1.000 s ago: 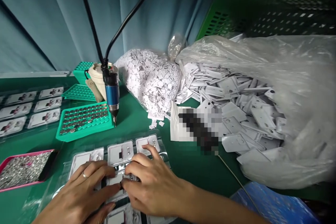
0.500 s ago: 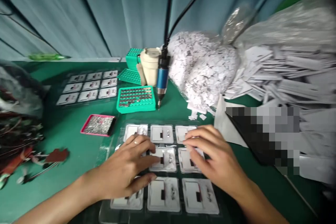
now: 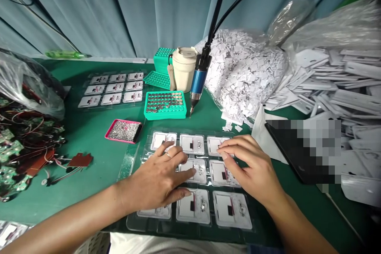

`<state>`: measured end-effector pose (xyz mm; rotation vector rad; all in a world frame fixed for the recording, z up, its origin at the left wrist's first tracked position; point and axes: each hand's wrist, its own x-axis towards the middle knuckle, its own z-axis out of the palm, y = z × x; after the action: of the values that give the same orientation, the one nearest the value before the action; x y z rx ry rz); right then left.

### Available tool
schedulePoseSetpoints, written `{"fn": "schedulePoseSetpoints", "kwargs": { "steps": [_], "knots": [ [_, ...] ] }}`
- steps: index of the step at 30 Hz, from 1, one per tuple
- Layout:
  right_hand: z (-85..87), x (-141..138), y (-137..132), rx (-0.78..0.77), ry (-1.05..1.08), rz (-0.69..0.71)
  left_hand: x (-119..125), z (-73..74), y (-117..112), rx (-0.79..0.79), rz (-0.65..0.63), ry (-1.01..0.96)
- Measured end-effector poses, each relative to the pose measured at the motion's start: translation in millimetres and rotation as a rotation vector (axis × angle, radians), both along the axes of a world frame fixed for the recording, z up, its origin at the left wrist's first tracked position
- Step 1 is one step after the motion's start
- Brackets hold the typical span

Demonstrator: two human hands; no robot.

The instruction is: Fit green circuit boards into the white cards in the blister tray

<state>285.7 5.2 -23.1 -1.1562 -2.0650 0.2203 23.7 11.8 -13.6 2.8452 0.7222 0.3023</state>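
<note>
Your left hand (image 3: 162, 178) spreads over the clear plastic tray (image 3: 196, 231), thumb and forefinger apart, while your right hand (image 3: 250, 162) curls over its far right corner, thumb and forefinger close; whether they pinch anything, I cannot tell. The tray lies flat before you, probably so both hands reach every pocket, its recesses keeping the white card-shaped units (image 3: 226, 208) in rows. Beyond it, the blue-bodied electric screwdriver (image 3: 199, 81) hangs tip-down, presumably for easy reach.

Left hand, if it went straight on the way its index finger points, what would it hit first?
After the middle white case it overlaps, the left hand would likely meet the neighbouring case on the right; depth is unclear.
</note>
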Motion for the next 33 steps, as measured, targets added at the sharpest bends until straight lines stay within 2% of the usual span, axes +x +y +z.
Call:
{"fn": "schedulePoseSetpoints", "kwargs": {
  "steps": [3,6,8,10,13,15,18,21,24,29,33],
  "knots": [
    [0.5,1.2,-0.4,0.013,0.005,-0.011,0.9,1.8,-1.5,-0.040,-0.014,-0.024],
    [-0.6,4.1,0.3,0.024,0.004,-0.036,-2.7,8.0,0.2,-0.158,-0.026,-0.089],
    [-2.5,7.0,1.4,0.021,-0.006,-0.050,-11.5,13.3,5.9,-0.225,0.010,-0.148],
    [-4.9,10.0,2.7,0.010,-0.017,-0.068,-26.4,17.6,15.5,-0.213,0.134,-0.188],
    [-8.4,13.2,4.4,0.009,-0.030,-0.102,-52.9,20.2,31.4,-0.072,0.407,-0.212],
    [-9.6,13.3,5.2,0.019,-0.050,-0.112,-65.0,19.4,37.9,-0.026,0.494,-0.224],
    [-8.6,9.6,6.0,0.032,-0.133,-0.062,-66.6,15.4,38.2,-0.057,0.432,-0.196],
    [-4.7,1.3,7.1,0.041,-0.284,0.037,-57.1,9.9,32.9,-0.072,0.333,-0.110],
    [-0.8,-9.1,9.5,0.025,-0.414,0.097,-51.0,5.4,29.9,-0.049,0.289,-0.033],
    [3.3,-23.4,15.5,0.022,-0.442,0.118,-52.2,4.0,29.7,0.004,0.294,0.044],
    [8.3,-40.3,21.4,0.016,-0.441,0.181,-53.2,6.4,27.6,-0.043,0.341,0.069]
  ]
}}
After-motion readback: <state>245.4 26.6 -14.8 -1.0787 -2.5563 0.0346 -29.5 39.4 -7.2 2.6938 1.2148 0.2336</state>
